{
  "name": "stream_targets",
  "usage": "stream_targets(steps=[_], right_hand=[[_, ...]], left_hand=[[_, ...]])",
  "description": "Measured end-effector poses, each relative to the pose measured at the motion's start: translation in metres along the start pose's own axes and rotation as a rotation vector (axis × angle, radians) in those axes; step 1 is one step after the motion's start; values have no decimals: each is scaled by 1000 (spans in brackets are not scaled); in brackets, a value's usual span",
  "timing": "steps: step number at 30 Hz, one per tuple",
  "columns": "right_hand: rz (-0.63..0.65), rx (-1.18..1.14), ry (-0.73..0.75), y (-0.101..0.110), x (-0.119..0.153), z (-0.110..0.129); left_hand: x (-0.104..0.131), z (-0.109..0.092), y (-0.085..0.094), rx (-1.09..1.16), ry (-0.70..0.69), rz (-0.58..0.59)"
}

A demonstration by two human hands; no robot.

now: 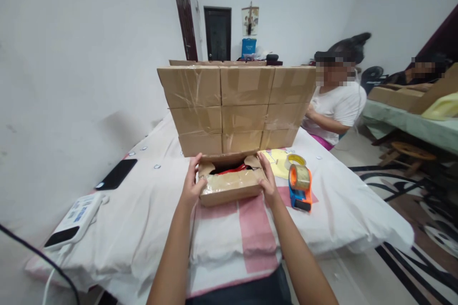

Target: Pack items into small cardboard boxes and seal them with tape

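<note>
A small cardboard box (232, 187) lies on the cloth-covered table, its top partly open, with something red (234, 169) showing inside. My left hand (193, 182) grips the box's left end, thumb on the front edge. At the right end, my right hand (268, 177) holds it the same way. Directly behind stands a wall of stacked cardboard boxes (245, 93), three across and three high, with clear tape on them. To the right sits an orange and blue tape dispenser (300, 189) with a roll of tape, and another tape roll (296, 160) lies just behind it.
On the left of the table (343, 190) are a black phone (117, 174) and a white power bank or similar device (73, 219) with a cable. A person (338, 100) in a white shirt sits beyond the right edge. Farther right, another person is near a second table (411, 116) with boxes.
</note>
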State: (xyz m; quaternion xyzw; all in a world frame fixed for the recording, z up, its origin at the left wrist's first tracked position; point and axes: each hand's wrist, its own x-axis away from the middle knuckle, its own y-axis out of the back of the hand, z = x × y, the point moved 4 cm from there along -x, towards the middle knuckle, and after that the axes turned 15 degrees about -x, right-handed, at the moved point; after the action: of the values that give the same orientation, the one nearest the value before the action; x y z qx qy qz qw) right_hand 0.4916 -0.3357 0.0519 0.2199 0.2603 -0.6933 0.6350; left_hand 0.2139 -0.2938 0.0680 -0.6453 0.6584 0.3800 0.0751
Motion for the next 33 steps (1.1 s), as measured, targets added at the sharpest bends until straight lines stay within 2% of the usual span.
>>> stream_targets(steps=[2,5,9,11,14,21,23,24,26,28,29,31,33], right_hand=[[-4,31,36,2,1,2],[18,98,105,2,-3,5],[36,148,83,2,-11,4],[38,162,79,2,-13,4],[54,191,85,2,-16,4],[51,241,53,-4,-8,12],[-59,303,62,11,2,25],[-177,356,88,26,8,33],[-507,489,136,67,23,50],[-800,549,47,112,38,58],[-869,509,-61,131,43,55],[-842,345,-292,154,49,43],[-713,211,-437,158,53,28]], left_hand=[[-1,-4,7,-76,-45,2],[-2,-14,14,-225,-108,77],[3,-29,10,-519,-21,193],[8,-33,5,-601,12,211],[12,-31,-2,-534,-9,164],[14,-8,-8,-283,-100,-35],[17,-3,-9,-241,-80,-52],[19,-1,-10,-219,-65,-57],[22,4,-12,-180,-50,-70],[24,6,-14,-155,-72,-97],[25,6,-15,-150,-91,-117],[25,7,-16,-154,-127,-154],[25,6,-15,-166,-150,-187]])
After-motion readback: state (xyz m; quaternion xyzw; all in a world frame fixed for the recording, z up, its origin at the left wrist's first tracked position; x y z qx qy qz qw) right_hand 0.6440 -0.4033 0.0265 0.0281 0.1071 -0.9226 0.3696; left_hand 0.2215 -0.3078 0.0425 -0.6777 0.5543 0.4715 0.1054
